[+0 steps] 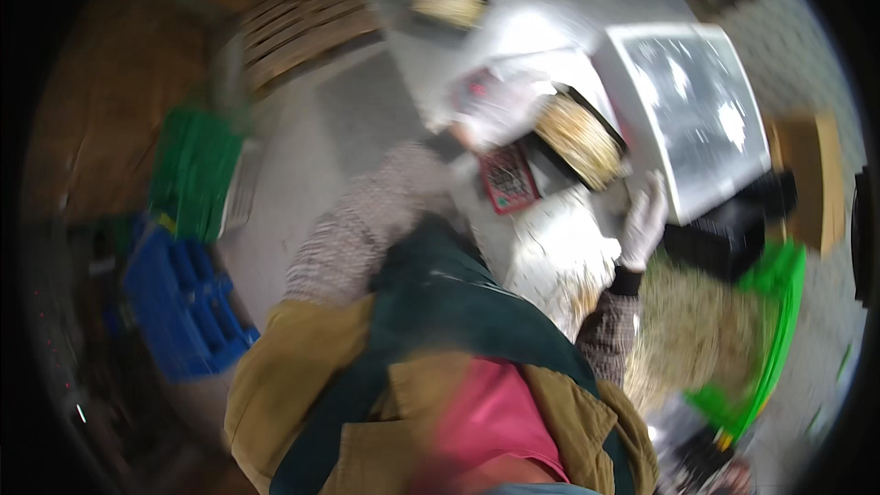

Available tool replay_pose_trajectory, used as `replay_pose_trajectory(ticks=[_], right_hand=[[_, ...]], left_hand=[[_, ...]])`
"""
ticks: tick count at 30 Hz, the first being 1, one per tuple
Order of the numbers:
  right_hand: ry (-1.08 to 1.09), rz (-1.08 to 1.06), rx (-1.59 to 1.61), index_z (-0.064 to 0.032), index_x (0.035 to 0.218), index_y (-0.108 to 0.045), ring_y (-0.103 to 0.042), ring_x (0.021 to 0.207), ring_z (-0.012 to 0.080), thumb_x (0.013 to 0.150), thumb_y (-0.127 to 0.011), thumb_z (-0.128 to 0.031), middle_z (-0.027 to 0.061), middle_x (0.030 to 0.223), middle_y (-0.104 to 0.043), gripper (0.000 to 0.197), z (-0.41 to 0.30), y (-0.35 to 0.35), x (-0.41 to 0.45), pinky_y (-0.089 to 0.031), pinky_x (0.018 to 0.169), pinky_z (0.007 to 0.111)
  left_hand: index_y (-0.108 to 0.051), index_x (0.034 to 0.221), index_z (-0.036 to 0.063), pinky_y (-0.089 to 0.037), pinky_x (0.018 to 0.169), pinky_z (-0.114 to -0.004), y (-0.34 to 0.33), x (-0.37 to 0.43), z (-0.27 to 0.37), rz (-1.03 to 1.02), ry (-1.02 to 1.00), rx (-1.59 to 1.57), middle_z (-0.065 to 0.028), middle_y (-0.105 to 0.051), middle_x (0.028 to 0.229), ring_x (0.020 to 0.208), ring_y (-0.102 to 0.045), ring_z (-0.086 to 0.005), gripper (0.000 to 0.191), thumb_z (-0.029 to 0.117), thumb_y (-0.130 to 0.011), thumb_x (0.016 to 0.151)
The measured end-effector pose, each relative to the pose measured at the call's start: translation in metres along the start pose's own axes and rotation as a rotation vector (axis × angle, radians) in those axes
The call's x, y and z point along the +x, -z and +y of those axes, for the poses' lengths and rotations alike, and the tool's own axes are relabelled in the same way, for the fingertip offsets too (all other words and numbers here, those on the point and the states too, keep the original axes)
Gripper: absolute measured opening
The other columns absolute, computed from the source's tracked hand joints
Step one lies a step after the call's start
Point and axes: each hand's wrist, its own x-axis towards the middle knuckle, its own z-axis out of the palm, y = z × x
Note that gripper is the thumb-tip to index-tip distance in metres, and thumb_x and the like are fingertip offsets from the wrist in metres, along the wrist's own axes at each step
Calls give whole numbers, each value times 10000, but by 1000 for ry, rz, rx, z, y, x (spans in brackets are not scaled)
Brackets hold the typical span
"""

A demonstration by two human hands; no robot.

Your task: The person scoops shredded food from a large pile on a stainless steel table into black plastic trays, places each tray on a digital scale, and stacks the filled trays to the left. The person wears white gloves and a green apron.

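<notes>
My left hand (467, 136) is blurred at the near edge of a metal table (495, 220), beside clear plastic film (512, 106). Whether it grips the film cannot be made out. A white glove covers my right hand (645, 223), whose fingers are extended and apart between a black tray (608, 127) and a white foam box (677, 175). Pale thin strands (581, 141) fill that tray. Next to it lies a red-edged panel (509, 179) with a dark printed pattern. White plastic sheeting (560, 247) spreads nearest my body, with pale strands at its lower edge.
A bright green crate (787, 330) holds a mass of pale strands on the right, near black containers (715, 244). Another bundle of strands (450, 5) sits farther back. Leftward are a wooden pallet (309, 34), green crates (196, 172) and a blue crate (182, 302).
</notes>
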Motion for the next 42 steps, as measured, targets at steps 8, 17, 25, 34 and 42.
replay_pose_trajectory(ticks=[8, 17, 25, 34, 42], right_hand=[[-254, -115, 175, -74, 1512, -308, -546, 1121, 207, 806, -775, -45, 133, 1423, -428, 848, 0, 27, -48, -498, 934, 334], [129, -449, -224, -88, 1492, -350, -415, 1366, 333, 736, -794, -61, 210, 1453, -425, 877, -19, 8, 19, -379, 1118, 391], [-2, -429, -258, -143, 1277, -605, -631, 921, 353, 785, -692, -84, 184, 968, -618, 503, 13, -20, 15, -507, 810, 427], [-376, 354, -70, -117, 1455, -410, -646, 988, 264, 870, -701, -119, 146, 1221, -617, 654, -18, -15, -138, -525, 887, 366], [-852, 360, -768, -145, 1095, -668, -576, 1086, 313, 694, -778, -92, 111, 1099, -644, 419, 64, 84, -360, -459, 953, 410]], left_hand=[[-286, 1514, 47, -268, 1178, -409, 72, -2, -79, -511, 392, 299, -241, -224, 1578, 1454, -274, -349, 1002, 453, -779, 742], [-550, 1299, 101, -448, 880, -468, -48, 50, 9, -99, -451, 86, -155, -631, 1114, 970, -601, -351, 499, 299, -643, 850], [-457, 1432, 118, -324, 1069, -488, -96, 40, -12, -412, -424, 269, -125, -468, 1446, 1310, -445, -302, 535, 290, -540, 932], [-411, 1483, 188, -283, 1088, -502, -96, 42, -25, -468, -462, 240, -83, -421, 1507, 1357, -407, -270, 534, 306, -489, 968], [-486, 1409, 83, -384, 1071, -432, -80, 50, -9, -437, -549, 134, -162, -524, 1399, 1276, -504, -333, 510, 85, -572, 906]])
